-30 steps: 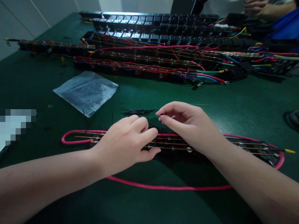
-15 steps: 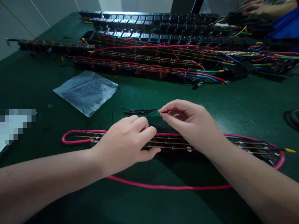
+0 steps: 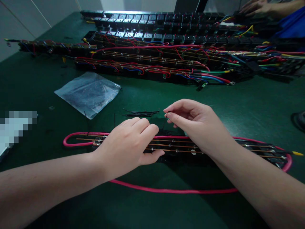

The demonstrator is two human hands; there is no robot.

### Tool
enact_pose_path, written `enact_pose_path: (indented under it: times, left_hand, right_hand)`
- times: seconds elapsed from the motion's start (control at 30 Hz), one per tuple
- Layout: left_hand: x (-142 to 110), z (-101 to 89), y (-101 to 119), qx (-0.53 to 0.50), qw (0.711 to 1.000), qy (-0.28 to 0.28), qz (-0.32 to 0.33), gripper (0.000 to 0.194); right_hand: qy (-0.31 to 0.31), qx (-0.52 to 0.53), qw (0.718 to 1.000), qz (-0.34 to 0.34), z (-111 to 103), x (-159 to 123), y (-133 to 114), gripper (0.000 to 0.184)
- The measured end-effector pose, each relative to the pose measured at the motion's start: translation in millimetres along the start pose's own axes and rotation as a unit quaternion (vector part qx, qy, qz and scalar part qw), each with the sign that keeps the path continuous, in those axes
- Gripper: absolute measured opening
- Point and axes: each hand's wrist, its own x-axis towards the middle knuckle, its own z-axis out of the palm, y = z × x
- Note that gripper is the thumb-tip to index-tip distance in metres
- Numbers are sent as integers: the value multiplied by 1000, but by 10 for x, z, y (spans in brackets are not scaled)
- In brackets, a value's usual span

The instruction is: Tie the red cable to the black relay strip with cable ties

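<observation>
My left hand (image 3: 130, 140) is curled over the black strip (image 3: 182, 156), thumb at its near side; my right hand (image 3: 194, 117) pinches a thin tie (image 3: 164, 122) above it. The strip lies on the green table (image 3: 143, 210), with red cable (image 3: 166, 191) looped around it.

Table (image 3: 147, 210) dark green; long cable (image 3: 171, 191) pinkish red; near rods (image 3: 186, 151) copper; far wires (image 3: 212, 76) red, blue, green.

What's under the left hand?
Under the left hand: the near assembly's copper rods and red cable, emerging on both sides. Their covered stretch, and whatever the palm and curled fingers touch there, can't be seen.
</observation>
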Motion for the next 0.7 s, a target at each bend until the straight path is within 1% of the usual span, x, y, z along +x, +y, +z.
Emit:
enact_pose_path:
  times: [0.2, 0.43, 0.7]
  left_hand:
    - [3, -5, 1, -2, 1000, -4, -2, 25]
    - [8, -1, -2, -6, 1000, -4, -3, 24]
    - [3, -3, -2, 1, 1000, -1, -2, 24]
  right_hand:
    - [10, 17, 1000, 11, 0, 1, 14, 7]
    - [-17, -9, 1000, 10, -2, -3, 4, 6]
    - [3, -35, 999, -7, -11, -7, -8, 4]
